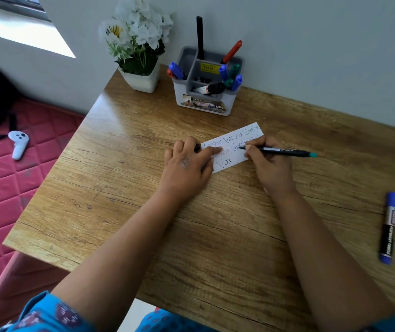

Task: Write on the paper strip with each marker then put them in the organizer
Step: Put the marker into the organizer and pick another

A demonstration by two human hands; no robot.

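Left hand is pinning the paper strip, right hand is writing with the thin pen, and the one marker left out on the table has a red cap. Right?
Not quite. In the head view the marker lying on the table has a blue cap, not red. The rest stands: the left hand presses the paper strip flat while the right hand writes with the thin pen.

White flowers in a white pot point(141, 77), white game controller point(18, 143) on red quilted mattress point(5, 188), wooden table point(119, 188)

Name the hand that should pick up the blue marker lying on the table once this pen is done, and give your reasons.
Right, probably. The blue marker lies on the table's right side, nearest the right hand, which grips the teal-capped pen. The left hand pins the paper strip and is farther away.
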